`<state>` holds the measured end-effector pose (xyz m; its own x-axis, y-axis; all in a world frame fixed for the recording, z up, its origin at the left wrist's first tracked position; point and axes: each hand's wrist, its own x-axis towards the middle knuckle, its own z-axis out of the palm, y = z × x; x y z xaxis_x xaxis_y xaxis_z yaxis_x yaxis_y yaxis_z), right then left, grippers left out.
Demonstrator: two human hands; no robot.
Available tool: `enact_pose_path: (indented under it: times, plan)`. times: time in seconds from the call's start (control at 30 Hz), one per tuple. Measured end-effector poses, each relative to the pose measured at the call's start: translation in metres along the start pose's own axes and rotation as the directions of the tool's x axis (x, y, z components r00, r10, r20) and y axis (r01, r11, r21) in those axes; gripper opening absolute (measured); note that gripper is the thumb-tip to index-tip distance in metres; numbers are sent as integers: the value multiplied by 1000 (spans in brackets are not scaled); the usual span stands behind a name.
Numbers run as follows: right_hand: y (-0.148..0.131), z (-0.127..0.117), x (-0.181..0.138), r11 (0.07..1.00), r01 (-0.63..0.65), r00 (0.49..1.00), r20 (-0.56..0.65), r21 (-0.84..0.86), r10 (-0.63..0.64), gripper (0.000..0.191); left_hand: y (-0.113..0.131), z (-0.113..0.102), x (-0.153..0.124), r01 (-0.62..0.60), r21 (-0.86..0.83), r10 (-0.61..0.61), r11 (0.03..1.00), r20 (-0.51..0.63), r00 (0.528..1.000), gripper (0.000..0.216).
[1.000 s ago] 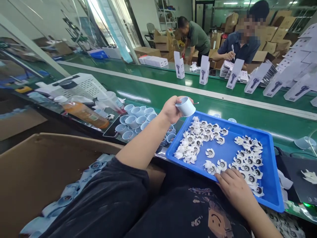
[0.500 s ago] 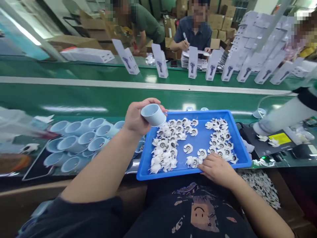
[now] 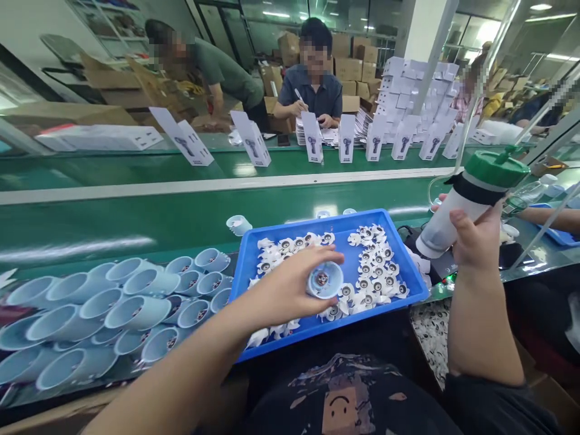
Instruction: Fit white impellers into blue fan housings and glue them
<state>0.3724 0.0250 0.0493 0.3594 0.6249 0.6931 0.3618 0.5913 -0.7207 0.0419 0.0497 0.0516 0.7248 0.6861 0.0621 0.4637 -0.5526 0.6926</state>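
Observation:
My left hand (image 3: 290,279) is closed around a light blue plastic cup-shaped housing (image 3: 327,272) above the tray. The cup's open end faces me, and a small motor-like part with reddish bits shows inside. Below it, white fan impellers (image 3: 378,272) with dark round centres lie in a blue tray (image 3: 312,326). On the right, my right hand (image 3: 480,238) grips a white cylindrical tool (image 3: 446,220) with a green cap, a black band and a clear hose. The tool tilts, its lower end beside the tray's right edge; some of my fingers are hidden behind it.
Several light blue housings (image 3: 140,302) are stacked on the left. One more housing (image 3: 238,225) lies behind the tray. White printed boxes (image 3: 312,142) stand along the far side of the green belt (image 3: 136,223). Beyond it, a person (image 3: 312,90) writes. A box of impellers (image 3: 432,338) sits below.
My right hand has left the impellers in the tray and taken hold of the white tool. My left hand has brought the housing lower and nearer, over the tray. The view has shifted right.

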Motion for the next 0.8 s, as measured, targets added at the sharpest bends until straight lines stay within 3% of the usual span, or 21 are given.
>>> enact_pose_path:
  times: [0.13,0.23,0.3,0.5,0.63,0.8]
  plan:
    - [-25,18,-11,972,-178,978,137,153,158,43,7,41,4,-50,35,49,998,28,998,56]
    - [-55,38,-22,932,-253,947,263,260,183,43,11,67,11,-95,-14,95,995,-9,995,68]
    - [-73,52,-26,913,-256,940,304,317,158,43,17,78,17,-164,-53,162,985,-48,986,61]
    - [-93,75,-25,923,-216,943,312,319,113,41,35,82,20,-255,-107,231,961,-193,954,39]
    - [-99,72,-22,945,-277,905,378,176,195,50,38,80,19,-239,-108,219,965,-170,961,36]
    - [-105,70,-22,870,-419,884,334,259,327,51,38,79,20,-180,-98,168,979,-114,979,36]
